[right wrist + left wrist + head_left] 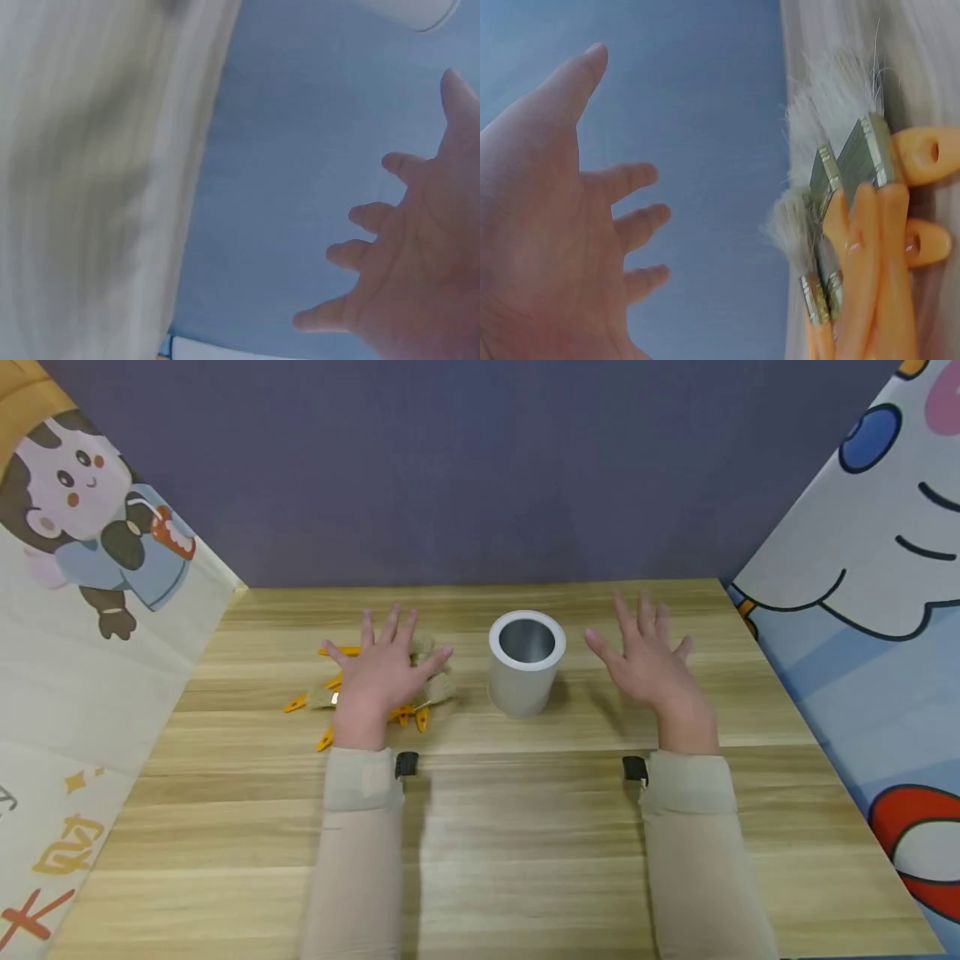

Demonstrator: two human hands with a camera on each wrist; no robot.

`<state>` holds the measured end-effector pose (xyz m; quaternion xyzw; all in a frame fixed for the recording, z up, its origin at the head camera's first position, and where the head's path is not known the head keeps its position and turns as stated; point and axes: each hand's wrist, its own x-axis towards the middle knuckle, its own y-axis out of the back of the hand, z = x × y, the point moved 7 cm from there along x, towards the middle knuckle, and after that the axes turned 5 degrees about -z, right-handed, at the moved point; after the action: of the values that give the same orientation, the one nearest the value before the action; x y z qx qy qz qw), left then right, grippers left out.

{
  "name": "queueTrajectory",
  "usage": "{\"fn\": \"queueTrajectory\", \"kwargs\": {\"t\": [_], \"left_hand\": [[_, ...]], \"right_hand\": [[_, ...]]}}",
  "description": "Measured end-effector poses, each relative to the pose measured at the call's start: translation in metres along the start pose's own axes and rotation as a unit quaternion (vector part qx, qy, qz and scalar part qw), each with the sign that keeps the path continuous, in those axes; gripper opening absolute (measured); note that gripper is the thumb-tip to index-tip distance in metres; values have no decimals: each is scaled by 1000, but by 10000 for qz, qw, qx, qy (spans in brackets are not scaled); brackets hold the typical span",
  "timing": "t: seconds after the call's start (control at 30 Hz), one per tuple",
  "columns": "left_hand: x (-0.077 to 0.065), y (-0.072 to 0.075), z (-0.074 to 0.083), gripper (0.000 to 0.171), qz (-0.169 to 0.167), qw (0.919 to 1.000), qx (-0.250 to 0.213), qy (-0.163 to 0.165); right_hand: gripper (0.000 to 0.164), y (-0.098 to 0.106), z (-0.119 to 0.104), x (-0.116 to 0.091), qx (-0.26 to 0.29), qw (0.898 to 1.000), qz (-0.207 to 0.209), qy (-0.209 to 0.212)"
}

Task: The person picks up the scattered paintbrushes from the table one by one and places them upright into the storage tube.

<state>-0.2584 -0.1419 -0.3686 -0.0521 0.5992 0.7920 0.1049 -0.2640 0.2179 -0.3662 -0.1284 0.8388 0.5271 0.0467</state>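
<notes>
My left hand (382, 672) hovers with fingers spread above a pile of paintbrushes (881, 247) and holds nothing. The brushes have orange handles, metal ferrules and pale bristles; in the head view the hand hides much of the pile. To the right of it stands a white cylindrical container (522, 689), upright, with a thick white rim and a dark grey inside. My right hand (652, 664) is held over the table on the container's right side, fingers splayed and grasping nothing. Part of the container also shows at the top of the right wrist view.
The wood-grain table (525, 843) ends at a dark blue-grey wall (480, 477) at the back. Printed cartoon panels flank it, one on the left (82, 693) and one on the right (847, 635). A small black device (406, 764) sits at the left cuff, another (634, 768) at the right.
</notes>
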Motion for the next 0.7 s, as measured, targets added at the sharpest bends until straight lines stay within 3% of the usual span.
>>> {"fn": "queueTrajectory", "kwargs": {"t": [0.23,0.43,0.7], "left_hand": [[-2,6,-5,97,-231,9997,-77,-91],[-7,7,-10,78,-388,9986,27,-368],[-17,-4,-12,47,-375,9915,583,-1103]], "right_hand": [[90,2,-33,9,522,9953,-283,762],[95,-8,-56,17,828,9839,-449,1520],[114,-23,-73,28,815,9829,-495,1575]]}}
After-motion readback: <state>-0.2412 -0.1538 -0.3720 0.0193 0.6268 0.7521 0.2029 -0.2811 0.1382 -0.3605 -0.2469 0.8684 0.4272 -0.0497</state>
